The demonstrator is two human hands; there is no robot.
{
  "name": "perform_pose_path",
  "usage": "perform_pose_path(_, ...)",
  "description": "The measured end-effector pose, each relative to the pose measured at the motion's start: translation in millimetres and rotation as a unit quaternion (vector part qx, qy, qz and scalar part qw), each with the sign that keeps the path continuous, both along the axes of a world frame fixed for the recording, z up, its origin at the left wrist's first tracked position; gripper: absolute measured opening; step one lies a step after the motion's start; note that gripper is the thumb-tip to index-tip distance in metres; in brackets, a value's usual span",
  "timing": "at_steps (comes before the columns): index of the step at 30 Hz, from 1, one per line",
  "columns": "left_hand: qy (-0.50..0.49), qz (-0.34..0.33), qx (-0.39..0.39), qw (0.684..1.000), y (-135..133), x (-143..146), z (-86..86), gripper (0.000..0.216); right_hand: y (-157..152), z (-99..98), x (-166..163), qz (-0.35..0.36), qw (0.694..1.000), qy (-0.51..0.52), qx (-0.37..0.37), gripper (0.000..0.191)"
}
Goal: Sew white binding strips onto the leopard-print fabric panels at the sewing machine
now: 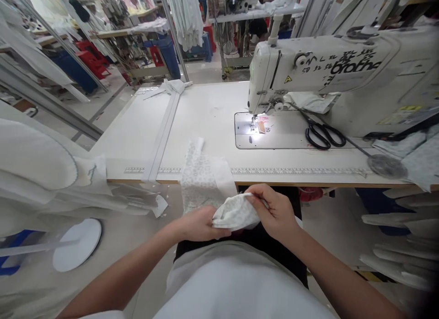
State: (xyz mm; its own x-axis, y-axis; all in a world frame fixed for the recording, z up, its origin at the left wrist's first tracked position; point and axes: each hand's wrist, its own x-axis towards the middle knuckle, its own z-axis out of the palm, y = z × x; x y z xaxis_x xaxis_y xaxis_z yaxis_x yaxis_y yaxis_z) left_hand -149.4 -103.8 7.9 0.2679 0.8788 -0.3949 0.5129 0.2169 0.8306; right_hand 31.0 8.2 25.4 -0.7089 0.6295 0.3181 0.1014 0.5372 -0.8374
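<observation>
Between my two hands, just in front of the table edge, is a folded piece of pale patterned fabric [237,211]. My left hand [202,224] grips its lower left end, fingers partly hidden beneath the cloth. At the upper right end, my right hand [272,211] pinches the fabric between thumb and fingers. Behind my left hand, a pale patterned fabric strip [207,175] lies over the table's front edge and hangs down; whether it joins the held piece I cannot tell.
A white sewing machine [318,67] stands at the right with its needle area lit. Black-handled scissors [324,133] lie on its bed. A long white tape [164,131] crosses the table [120,127] at left. White fabric [41,163] hangs at far left; more fabric [420,159] is piled right.
</observation>
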Motion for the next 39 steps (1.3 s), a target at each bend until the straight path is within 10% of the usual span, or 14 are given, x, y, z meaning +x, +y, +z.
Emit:
perform_pose_path(6,0.344,0.043,-0.116,0.931,-39,-55,4.8,0.024,0,19.6,26,-0.050,0.997,0.058,0.023,0.011)
perform_pose_path(9,0.450,0.104,-0.194,0.865,-95,-74,-4.1,0.022,0,-21.6,46,-0.004,0.993,-0.121,-0.014,0.015)
perform_pose_path(14,0.214,0.092,-0.344,0.910,-155,-60,-37.5,0.021,-7,-114.2,50,0.088,0.909,-0.405,-0.045,0.016)
perform_pose_path(19,0.167,0.288,-0.140,0.933,-82,-85,-79.9,0.046,9,-131.4,-24,0.098,0.931,-0.350,-0.029,0.033)
perform_pose_path(24,0.144,0.280,-0.056,0.947,-13,-103,-93.0,0.038,31,-151.3,-97,0.149,0.922,-0.349,-0.077,0.028)
perform_pose_path(29,0.121,0.241,-0.035,0.962,-36,-101,-54.7,0.031,38,-148.8,-55,0.236,0.904,-0.328,-0.140,0.009)
perform_pose_path(35,0.125,0.081,-0.173,0.974,-56,-159,32.3,0.030,51,-64.5,19,0.285,0.895,-0.242,-0.244,0.018)
perform_pose_path(39,0.438,0.249,0.023,0.864,16,-199,92.6,0.025,31,-21.4,-1,0.270,0.914,-0.112,-0.281,0.027)
